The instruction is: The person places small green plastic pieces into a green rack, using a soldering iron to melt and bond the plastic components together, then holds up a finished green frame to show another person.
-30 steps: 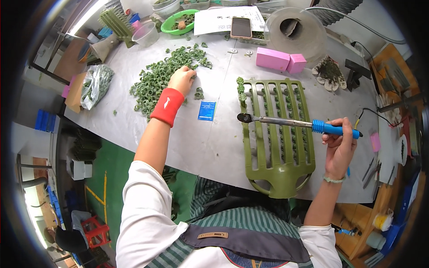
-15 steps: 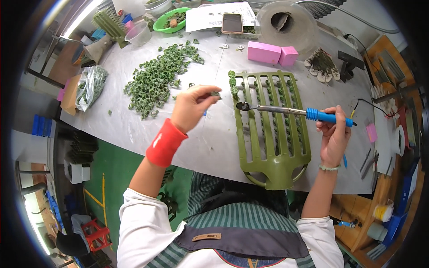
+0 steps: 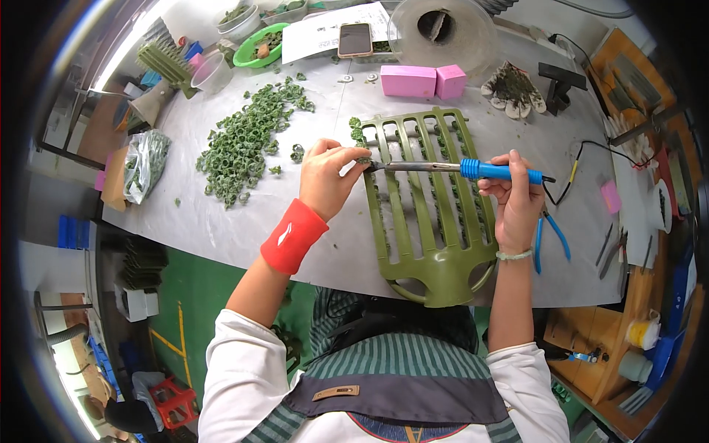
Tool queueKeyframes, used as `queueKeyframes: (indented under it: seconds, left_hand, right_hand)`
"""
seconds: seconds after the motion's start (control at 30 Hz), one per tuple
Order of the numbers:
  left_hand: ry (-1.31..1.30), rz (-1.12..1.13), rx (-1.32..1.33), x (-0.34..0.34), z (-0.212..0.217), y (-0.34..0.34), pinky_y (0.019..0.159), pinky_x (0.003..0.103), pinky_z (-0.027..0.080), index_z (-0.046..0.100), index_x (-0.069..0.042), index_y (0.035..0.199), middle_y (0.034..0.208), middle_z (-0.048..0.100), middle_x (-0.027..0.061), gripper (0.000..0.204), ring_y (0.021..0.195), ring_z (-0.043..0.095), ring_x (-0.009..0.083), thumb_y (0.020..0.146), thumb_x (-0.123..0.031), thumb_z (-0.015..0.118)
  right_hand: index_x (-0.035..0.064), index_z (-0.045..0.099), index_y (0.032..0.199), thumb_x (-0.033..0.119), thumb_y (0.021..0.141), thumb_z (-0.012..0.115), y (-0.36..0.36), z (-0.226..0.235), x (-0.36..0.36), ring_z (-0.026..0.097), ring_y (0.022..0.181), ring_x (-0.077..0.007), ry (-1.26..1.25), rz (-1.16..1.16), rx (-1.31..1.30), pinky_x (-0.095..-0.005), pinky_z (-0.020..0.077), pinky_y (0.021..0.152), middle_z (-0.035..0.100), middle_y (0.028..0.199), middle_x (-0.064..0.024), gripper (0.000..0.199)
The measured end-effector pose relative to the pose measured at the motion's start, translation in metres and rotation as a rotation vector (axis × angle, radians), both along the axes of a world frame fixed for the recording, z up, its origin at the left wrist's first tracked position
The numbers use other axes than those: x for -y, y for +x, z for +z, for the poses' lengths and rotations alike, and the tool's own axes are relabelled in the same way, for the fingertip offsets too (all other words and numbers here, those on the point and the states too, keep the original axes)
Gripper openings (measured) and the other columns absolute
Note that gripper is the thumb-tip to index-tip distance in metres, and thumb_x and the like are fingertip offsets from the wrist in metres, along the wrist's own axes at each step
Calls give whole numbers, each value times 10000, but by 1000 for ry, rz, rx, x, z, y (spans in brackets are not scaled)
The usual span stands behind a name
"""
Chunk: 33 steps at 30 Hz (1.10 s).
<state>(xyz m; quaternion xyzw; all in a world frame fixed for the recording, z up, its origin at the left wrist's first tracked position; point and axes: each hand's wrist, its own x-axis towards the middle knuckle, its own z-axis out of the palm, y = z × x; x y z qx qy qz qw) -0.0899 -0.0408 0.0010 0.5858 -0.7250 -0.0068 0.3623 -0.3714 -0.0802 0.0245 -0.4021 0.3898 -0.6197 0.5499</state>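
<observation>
The left hand [image 3: 330,173] pinches a small green piece [image 3: 363,159] between thumb and forefinger at the rack's outer left rib, short of its far left corner; whether the piece touches the rack [image 3: 442,275] cannot be told. The right hand [image 3: 511,196] has its fingers closed round the blue handle of the iron [image 3: 489,170], likely to keep them off the metal shaft, which crosses above the rack so that the tip comes right beside the left fingertips. The rack lies flat, its neck at the table's near edge, probably so both hands reach its ribs easily. The pile [image 3: 247,140] spreads toward the table's left edge, seemingly for the left hand to draw from.

The table [image 3: 332,251] is grey and scuffed. Pink blocks [image 3: 408,81], a phone [image 3: 355,40], and a funnel [image 3: 443,55] stand toward its far edge, a dirty glove [image 3: 515,90] toward the far right corner, pliers [image 3: 552,235] by the right hand. Beyond the left edge show a green floor [image 3: 210,277] and a red stool [image 3: 173,406].
</observation>
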Motion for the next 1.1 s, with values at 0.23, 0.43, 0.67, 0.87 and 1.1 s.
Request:
queueKeyframes:
  seconds: [0.23, 0.43, 0.67, 0.87, 1.1]
  left_hand:
    - [4, 11, 51, 0, -2, 2, 773, 335, 460, 724, -134, 948, 879, 704, -15, 237, 812, 542, 216, 721, -82, 764]
    - [235, 234, -435, 7, -4, 54, 690, 258, 523, 687, 5, 998, 834, 707, 51, 166, 767, 640, 82, 914, -130, 640]
    - [166, 608, 536, 5, -37, 120, 648, 348, 510, 661, -7, 865, 766, 671, 119, 324, 679, 636, 275, 799, -312, 748]
    - [335, 439, -381, -9, -21, 101, 653, 258, 530, 646, -35, 895, 769, 666, 61, 130, 706, 655, 133, 834, -121, 721]
    - [476, 4, -657, -40, 12, 54, 771, 218, 534, 666, -8, 1133, 972, 647, 41, 244, 865, 664, 106, 896, 3, 612]
  right_hand:
    - [-18, 639, 839, 256, 932, 601, -24, 15, -7, 639, 535, -156, 7, -41, -61, -250, 535, 495, 657, 751, -90, 292]
    - [1, 633, 830, 271, 934, 593, -28, 22, -13, 637, 528, -153, 23, -24, -60, -234, 521, 484, 656, 752, -94, 292]
    - [0, 627, 832, 277, 939, 584, -24, 26, -16, 637, 528, -149, 24, -12, -67, -229, 513, 471, 660, 756, -102, 300]
    - [4, 626, 838, 283, 940, 582, -25, 27, -18, 640, 535, -147, 15, -14, -84, -226, 513, 470, 662, 757, -107, 300]
    - [1, 626, 837, 284, 937, 587, -27, 26, -19, 640, 539, -147, 11, -35, -90, -227, 516, 474, 660, 761, -102, 303]
